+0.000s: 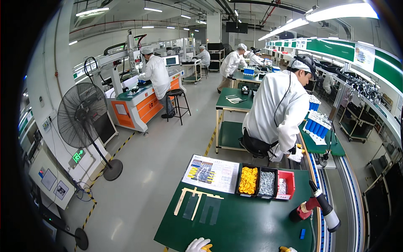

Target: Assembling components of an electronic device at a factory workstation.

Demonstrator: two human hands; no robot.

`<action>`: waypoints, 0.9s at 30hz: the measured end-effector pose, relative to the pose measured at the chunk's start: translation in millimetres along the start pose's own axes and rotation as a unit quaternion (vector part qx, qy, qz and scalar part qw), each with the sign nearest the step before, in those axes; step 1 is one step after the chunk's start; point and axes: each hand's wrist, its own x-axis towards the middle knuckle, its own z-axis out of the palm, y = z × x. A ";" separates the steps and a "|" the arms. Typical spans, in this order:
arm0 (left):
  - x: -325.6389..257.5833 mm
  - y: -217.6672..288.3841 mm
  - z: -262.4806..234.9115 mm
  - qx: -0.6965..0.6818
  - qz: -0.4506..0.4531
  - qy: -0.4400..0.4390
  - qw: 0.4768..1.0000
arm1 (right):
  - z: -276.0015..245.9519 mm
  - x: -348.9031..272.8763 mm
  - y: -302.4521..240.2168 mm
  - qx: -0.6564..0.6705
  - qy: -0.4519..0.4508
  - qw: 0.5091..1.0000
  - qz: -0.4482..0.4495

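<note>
My left hand [198, 245], in a white glove with yellow at the fingers, comes in at the lower edge beside the near edge of the green table [247, 222]. Its fingers bend loosely toward the right, and the frame cuts off the rest. Farther right, only a small white and yellow part of my right hand [288, 249] shows at the same edge. Nothing can be made out in either hand. A small blue block [302, 234] lies beyond the right hand. A red and black handheld tool [308, 208] with a grey-white cylinder stands at the table's right side.
Bins of yellow parts [248, 179], silver screws [266, 183] and small metal pieces [283, 186] line the far edge beside a printed sheet [211, 173]. Pale strips [194, 201] lie left. A co-worker [277, 107] stands beyond; a conveyor [340, 197] runs right, a fan [83, 115] stands left.
</note>
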 end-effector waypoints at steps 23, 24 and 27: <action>4.0 1.8 -0.1 0.015 0.032 -0.015 0.999 | 1.1 -3.4 11.2 0.033 0.002 0.999 0.019; 5.5 4.3 -1.3 0.015 0.025 -0.003 1.000 | 1.2 -3.9 10.7 0.022 -0.001 1.000 0.018; 5.3 4.5 0.5 0.009 0.009 0.008 1.000 | -2.5 1.4 9.5 0.034 0.005 0.999 0.004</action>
